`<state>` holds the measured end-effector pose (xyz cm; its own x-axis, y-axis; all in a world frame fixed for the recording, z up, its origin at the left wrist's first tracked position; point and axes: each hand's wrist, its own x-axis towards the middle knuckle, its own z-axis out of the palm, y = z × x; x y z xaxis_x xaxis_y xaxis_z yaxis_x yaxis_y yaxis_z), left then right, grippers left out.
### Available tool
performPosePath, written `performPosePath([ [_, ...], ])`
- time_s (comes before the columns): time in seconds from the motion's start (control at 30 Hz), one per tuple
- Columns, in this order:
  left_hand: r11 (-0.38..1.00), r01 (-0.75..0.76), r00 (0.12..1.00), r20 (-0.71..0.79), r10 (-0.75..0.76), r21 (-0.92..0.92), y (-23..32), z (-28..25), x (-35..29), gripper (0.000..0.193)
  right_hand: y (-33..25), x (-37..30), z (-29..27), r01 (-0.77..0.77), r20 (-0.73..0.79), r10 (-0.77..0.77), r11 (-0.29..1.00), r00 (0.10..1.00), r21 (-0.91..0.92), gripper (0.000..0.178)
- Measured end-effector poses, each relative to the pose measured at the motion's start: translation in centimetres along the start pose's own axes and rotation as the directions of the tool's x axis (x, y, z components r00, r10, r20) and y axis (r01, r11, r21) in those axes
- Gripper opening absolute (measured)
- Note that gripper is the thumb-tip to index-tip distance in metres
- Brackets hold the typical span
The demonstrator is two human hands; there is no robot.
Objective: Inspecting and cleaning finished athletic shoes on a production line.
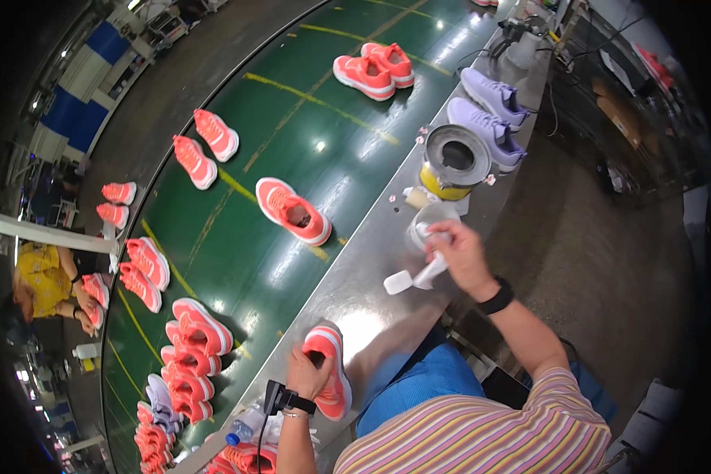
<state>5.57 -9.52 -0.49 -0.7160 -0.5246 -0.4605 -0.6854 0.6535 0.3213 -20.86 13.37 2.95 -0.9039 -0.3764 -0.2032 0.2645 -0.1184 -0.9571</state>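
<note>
On the metal ledge in front of me stands a coral shoe [336,383] with a white sole. My left hand [304,373] is closed over its side and opening. My right hand [464,257] is bent, fingers pinched together, beside a whitish translucent cup [430,220]. A slim white piece [430,272], which looks like a strip or handle, hangs below those fingers; its exact kind is unclear. Just left of it is a small white rounded square [398,282]. A grey-topped yellow can [444,180] stands behind the cup.
A green conveyor belt [284,134] carries coral shoes, mostly in pairs; one single shoe [294,212] lies nearest. Lilac shoes [488,130] sit on the ledge beyond the can. A blue-capped bottle [241,431] lies near my left wrist. Across the belt, a person in yellow [43,280] handles shoes.
</note>
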Motion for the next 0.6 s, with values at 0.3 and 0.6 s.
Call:
performPosePath([
  [0.3, 0.996, 0.076, 0.988, -0.133, -0.082, -0.046, 2.1, 2.2, -0.6, 0.089, -2.8, 14.2, -10.3, 0.25, 0.127, -0.408, 0.264, 0.904, -0.932, 0.01],
  [0.6, 0.982, 0.151, 0.975, -0.15, -0.166, -0.11, 2.1, 2.1, -1.2, 0.071, -0.2, 18.5, -10.8, 0.257, 0.286, -0.166, -0.176, 0.944, -0.95, 0.011],
])
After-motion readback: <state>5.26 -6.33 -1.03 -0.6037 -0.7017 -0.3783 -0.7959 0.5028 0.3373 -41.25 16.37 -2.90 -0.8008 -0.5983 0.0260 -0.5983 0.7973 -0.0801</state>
